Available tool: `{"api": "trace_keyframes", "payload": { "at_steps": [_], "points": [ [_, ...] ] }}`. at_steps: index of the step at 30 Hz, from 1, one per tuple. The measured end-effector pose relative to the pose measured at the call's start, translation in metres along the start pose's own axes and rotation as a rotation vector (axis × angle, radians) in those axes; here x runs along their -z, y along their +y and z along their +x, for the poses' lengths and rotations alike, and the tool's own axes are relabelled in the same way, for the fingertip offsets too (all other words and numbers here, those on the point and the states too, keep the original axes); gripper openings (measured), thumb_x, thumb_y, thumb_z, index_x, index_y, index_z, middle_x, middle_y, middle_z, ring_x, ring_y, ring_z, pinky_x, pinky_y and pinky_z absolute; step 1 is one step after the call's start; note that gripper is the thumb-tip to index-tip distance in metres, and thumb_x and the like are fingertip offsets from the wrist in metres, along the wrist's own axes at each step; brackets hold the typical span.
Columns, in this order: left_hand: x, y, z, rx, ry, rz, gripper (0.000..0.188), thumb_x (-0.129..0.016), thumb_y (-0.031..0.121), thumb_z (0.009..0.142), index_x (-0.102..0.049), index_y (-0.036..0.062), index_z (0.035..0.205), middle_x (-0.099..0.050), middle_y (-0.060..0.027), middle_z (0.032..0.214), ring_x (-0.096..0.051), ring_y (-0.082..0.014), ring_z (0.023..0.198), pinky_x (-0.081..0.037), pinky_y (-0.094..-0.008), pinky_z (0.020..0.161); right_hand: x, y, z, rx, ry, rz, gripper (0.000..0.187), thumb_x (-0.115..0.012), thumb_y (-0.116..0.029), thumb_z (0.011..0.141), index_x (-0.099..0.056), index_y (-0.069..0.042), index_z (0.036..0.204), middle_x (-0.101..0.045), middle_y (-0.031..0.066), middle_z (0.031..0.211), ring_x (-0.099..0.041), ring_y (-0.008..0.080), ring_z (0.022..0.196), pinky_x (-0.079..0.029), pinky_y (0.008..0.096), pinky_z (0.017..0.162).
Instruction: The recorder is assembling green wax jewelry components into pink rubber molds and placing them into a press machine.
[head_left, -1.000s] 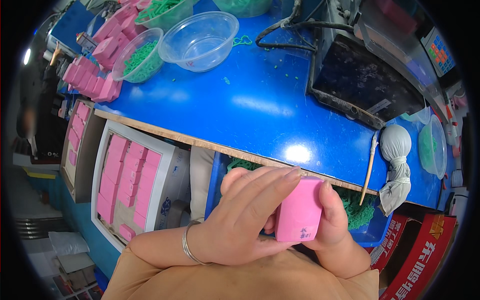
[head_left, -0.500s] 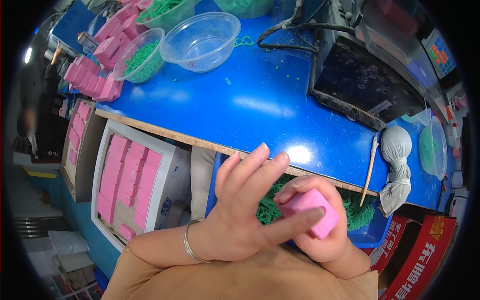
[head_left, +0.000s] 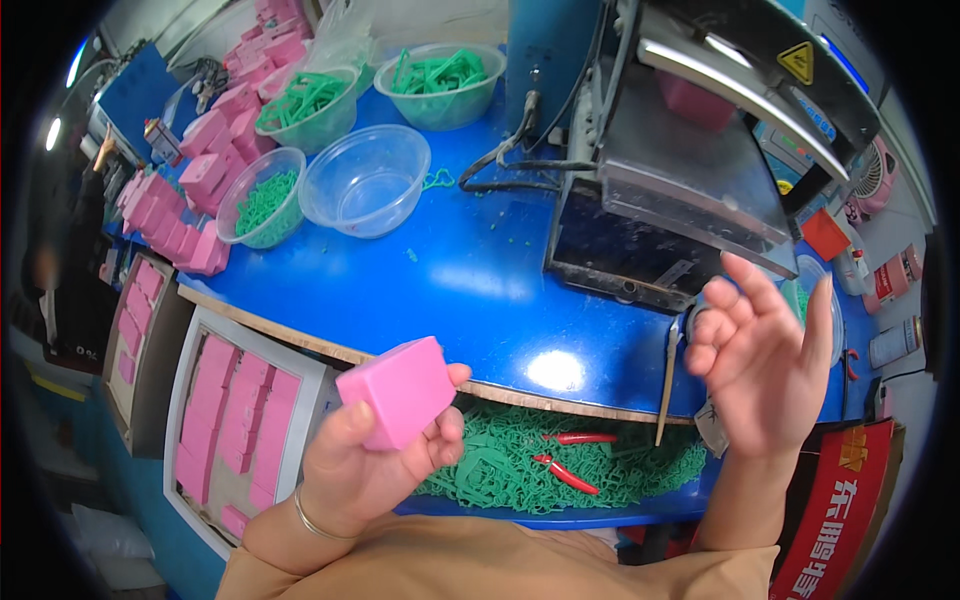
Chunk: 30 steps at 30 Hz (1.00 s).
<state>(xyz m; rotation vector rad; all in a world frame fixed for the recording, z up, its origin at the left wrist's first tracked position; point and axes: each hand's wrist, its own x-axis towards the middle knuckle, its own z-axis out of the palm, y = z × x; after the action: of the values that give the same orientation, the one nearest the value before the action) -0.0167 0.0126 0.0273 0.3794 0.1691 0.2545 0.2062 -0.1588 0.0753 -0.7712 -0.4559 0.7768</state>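
My left hand (head_left: 350, 465) grips a pink rectangular block (head_left: 400, 392), with the thumb on its near face and the fingers behind and beneath it. The block is above the table's front edge. My right hand (head_left: 765, 375) is raised off to the right, palm partly turned up, its fingers apart and nothing visible in them. It hangs in front of the press-like machine (head_left: 690, 185) and beside a wooden-handled stick (head_left: 666, 385). Below the table edge, a blue tray (head_left: 560, 519) holds tangled green scraps (head_left: 500, 455) and a tool with two red handles (head_left: 570, 474).
On the blue table (head_left: 470, 300) stand a clear bowl (head_left: 367, 190) and bowls of green pieces (head_left: 270, 205). Pink blocks (head_left: 170, 220) pile up at the far left. A white-rimmed box (head_left: 180, 400) of pink blocks sits at left, a red carton (head_left: 840, 520) at right.
The pink block has passed from my right hand to my left, which moved left with it. My right hand has risen to the right, and the view now takes in more of the machine.
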Motion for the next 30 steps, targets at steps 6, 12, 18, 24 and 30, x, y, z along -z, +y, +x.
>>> {"api": "trace_keyframes", "payload": {
  "at_steps": [6,12,18,24,30],
  "points": [
    [-0.003,-0.004,0.003,-0.030,0.058,0.325,0.077,-0.070,0.027,0.072,-0.028,0.0007,0.131,-0.045,-0.0174,0.121,-0.048,-0.0168,0.079,-0.041,-0.0267,0.064,0.001,-0.022,0.027,-0.039,0.072,-0.146,0.056,-0.026,-0.033,0.094,-0.060,0.011,0.088,-0.061,0.0192,0.067,-0.056,0.0214,0.045,-0.047,0.0247,0.043],
    [-0.007,0.003,0.000,-0.358,0.369,0.474,0.074,-0.070,0.014,0.071,-0.027,0.0015,0.131,-0.044,-0.0115,0.115,-0.048,-0.0162,0.081,-0.041,-0.0285,0.067,-0.002,0.009,-0.046,-0.015,-0.214,-0.209,0.053,-0.042,-0.029,0.088,-0.040,0.013,0.120,-0.055,0.0329,0.099,-0.063,0.0336,0.061,-0.051,0.0330,0.052],
    [-0.016,0.008,-0.002,-0.661,0.368,1.089,0.102,-0.079,0.030,0.063,-0.015,-0.0005,0.137,-0.045,-0.0127,0.113,-0.052,-0.0198,0.085,-0.043,-0.0313,0.076,0.023,0.020,-0.069,-0.407,-0.329,0.286,0.055,-0.045,-0.004,0.082,-0.021,0.014,0.128,-0.041,0.0446,0.109,-0.063,0.0399,0.068,-0.053,0.0368,0.054],
    [-0.046,0.000,0.020,-0.665,-0.346,1.985,0.092,-0.083,0.027,0.050,-0.038,-0.0051,0.124,-0.043,-0.0201,0.113,-0.047,-0.0364,0.108,-0.040,-0.0428,0.088,-0.007,0.043,-0.048,-0.914,-0.418,-0.012,0.050,-0.045,-0.004,0.082,-0.027,0.009,0.127,-0.057,0.0282,0.101,-0.062,0.0233,0.060,-0.049,0.0270,0.054],
    [-0.024,0.017,0.032,-0.688,-0.084,2.083,0.086,-0.080,0.015,0.052,-0.038,-0.0052,0.125,-0.042,-0.0201,0.112,-0.048,-0.0329,0.100,-0.042,-0.0369,0.085,0.005,0.053,-0.044,-0.902,-0.391,-0.035,0.062,-0.044,-0.005,0.085,-0.011,-0.003,0.138,-0.055,0.0240,0.107,-0.060,0.0166,0.060,-0.048,0.0234,0.054]
  ]
}}
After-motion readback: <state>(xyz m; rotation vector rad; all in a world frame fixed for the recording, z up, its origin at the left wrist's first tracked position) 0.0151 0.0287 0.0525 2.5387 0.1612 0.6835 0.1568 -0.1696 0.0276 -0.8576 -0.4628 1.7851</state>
